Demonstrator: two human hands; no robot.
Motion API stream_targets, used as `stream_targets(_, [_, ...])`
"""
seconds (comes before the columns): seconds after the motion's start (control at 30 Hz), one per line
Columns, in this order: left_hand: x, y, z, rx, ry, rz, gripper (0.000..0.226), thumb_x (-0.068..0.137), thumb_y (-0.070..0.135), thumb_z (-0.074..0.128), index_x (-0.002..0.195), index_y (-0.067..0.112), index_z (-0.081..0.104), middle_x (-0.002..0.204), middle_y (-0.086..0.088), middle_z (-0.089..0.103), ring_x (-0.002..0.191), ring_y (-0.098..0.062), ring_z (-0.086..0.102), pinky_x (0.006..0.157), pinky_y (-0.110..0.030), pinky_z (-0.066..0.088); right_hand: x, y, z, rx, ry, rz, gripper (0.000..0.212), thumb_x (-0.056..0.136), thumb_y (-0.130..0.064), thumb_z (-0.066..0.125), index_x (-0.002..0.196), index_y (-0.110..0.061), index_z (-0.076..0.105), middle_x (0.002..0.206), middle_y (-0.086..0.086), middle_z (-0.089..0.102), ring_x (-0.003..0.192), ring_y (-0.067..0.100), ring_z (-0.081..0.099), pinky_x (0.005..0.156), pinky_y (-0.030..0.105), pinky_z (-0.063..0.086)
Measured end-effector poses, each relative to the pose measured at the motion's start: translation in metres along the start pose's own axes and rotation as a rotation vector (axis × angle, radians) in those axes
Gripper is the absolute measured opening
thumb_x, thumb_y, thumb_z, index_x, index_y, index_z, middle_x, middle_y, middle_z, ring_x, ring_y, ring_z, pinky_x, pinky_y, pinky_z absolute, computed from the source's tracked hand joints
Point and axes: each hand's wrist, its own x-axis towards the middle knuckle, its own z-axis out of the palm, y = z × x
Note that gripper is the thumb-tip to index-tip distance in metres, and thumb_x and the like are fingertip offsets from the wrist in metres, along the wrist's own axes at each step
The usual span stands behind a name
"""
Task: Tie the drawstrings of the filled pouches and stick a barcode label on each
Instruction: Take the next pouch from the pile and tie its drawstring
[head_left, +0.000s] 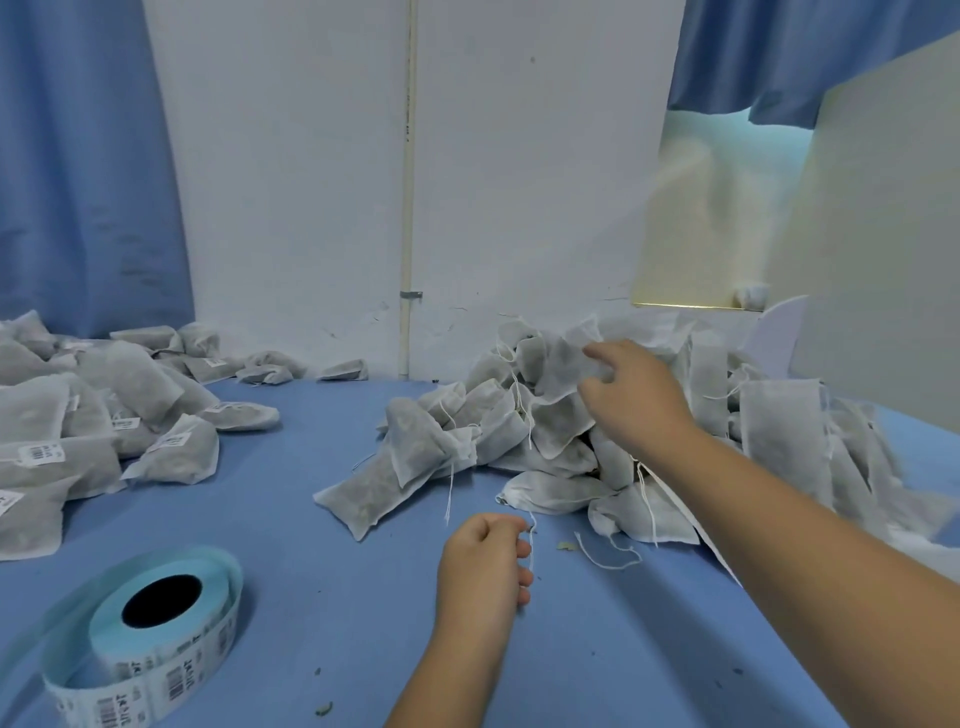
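A heap of filled white mesh pouches (467, 431) with loose white drawstrings lies at the centre right of the blue table (311, 571). My right hand (631, 397) reaches into the top of the heap and its fingers pinch the upper edge of one pouch (563, 358). Nearer to me, my left hand (485, 564) hovers low over the table with its fingers curled around a thin white string (531, 545) that hangs from them. A roll of barcode labels (156, 639) on blue backing lies at the front left.
A second heap of pouches with barcode labels stuck on them (78, 426) fills the left side. A white wall and blue curtains stand behind. A pale board (883, 208) leans at the right. Small plant crumbs dot the table.
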Motion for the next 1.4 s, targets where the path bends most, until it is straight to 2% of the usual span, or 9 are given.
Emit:
stream_targets(0.17, [-0.003,0.004,-0.002,0.056,0.110,0.148,0.017,0.092,0.014,0.055,0.083,0.021,0.068,0.071,0.005,0.059,0.050,-0.006,0.051,0.053,-0.025,0.044,-0.038,0.002,-0.021,0.342,0.157,-0.010,0.027,0.089,-0.013,0.052,0.102,-0.031,0.068,0.105,-0.016,0.064,0.079,-0.004,0.059,0.064,0.003,0.037])
stream_targets(0.3, [-0.011,0.012,-0.006,0.223,0.121,0.400,0.019,0.086,0.015,0.065,0.091,0.033,0.062,0.091,0.011,0.062,0.070,0.008,0.055,0.060,-0.006,0.040,-0.082,0.012,-0.019,0.647,0.174,0.080,0.034,0.086,-0.003,0.054,0.081,-0.030,0.074,0.063,0.003,0.057,0.045,0.004,0.044,0.046,0.010,0.036])
stream_targets(0.37, [-0.015,0.014,-0.005,0.328,0.103,0.517,0.027,0.084,0.018,0.069,0.097,0.039,0.058,0.106,0.016,0.059,0.092,0.013,0.053,0.069,-0.002,0.038,-0.104,0.016,-0.013,0.729,0.131,0.118,0.038,0.084,0.001,0.054,0.074,-0.028,0.075,0.070,0.013,0.061,0.050,0.006,0.044,0.051,0.016,0.040])
stream_targets(0.5, [-0.021,0.017,-0.009,0.466,-0.096,0.608,0.037,0.086,0.023,0.072,0.106,0.048,0.054,0.112,0.025,0.059,0.106,0.018,0.049,0.084,-0.001,0.035,-0.128,0.025,0.001,0.840,-0.010,0.142,0.030,0.081,-0.003,0.057,0.070,-0.025,0.074,0.075,-0.004,0.069,0.066,0.009,0.055,0.066,0.025,0.046])
stream_targets(0.7, [-0.031,0.021,-0.013,0.449,-0.471,0.349,0.018,0.080,0.031,0.074,0.097,0.033,0.072,0.086,0.017,0.072,0.079,-0.001,0.066,0.070,-0.016,0.048,-0.129,0.033,0.002,1.112,-0.105,0.179,0.017,0.068,-0.012,0.056,0.063,-0.016,0.072,0.078,-0.002,0.067,0.072,0.016,0.058,0.070,0.029,0.046])
stream_targets(0.83, [-0.034,0.022,-0.010,0.448,-0.354,0.323,0.021,0.065,0.039,0.079,0.085,0.036,0.073,0.076,0.010,0.073,0.068,-0.005,0.067,0.062,-0.019,0.050,-0.130,0.038,0.001,1.180,-0.110,0.332,0.017,0.076,-0.011,0.059,0.076,-0.017,0.075,0.087,0.004,0.072,0.077,0.022,0.063,0.068,0.031,0.049])
stream_targets(1.03, [-0.038,0.016,-0.010,0.782,-0.123,0.716,0.039,0.065,0.053,0.084,0.060,0.031,0.052,0.063,0.022,0.058,0.058,0.004,0.049,0.054,-0.012,0.036,-0.134,0.036,0.001,1.052,-0.223,0.416,0.026,0.085,-0.033,0.071,0.109,-0.025,0.064,0.085,-0.006,0.070,0.075,0.015,0.070,0.073,0.034,0.058])
stream_targets(1.13, [-0.041,0.018,-0.007,0.761,-0.112,0.810,0.040,0.058,0.077,0.072,0.063,0.041,0.053,0.063,0.025,0.056,0.060,0.006,0.049,0.054,-0.011,0.034,-0.136,0.032,0.000,0.932,-0.331,0.403,0.021,0.086,-0.028,0.071,0.104,-0.019,0.067,0.071,-0.011,0.070,0.070,0.008,0.069,0.076,0.032,0.058])
stream_targets(1.4, [-0.036,0.016,-0.010,0.770,-0.105,0.809,0.070,0.053,0.083,0.059,0.075,0.016,0.060,0.062,0.007,0.053,0.066,-0.007,0.048,0.060,-0.022,0.039,-0.134,0.039,-0.008,0.903,-0.347,0.411,0.013,0.091,-0.011,0.062,0.084,-0.006,0.071,0.063,0.001,0.066,0.056,0.011,0.060,0.061,0.023,0.053])
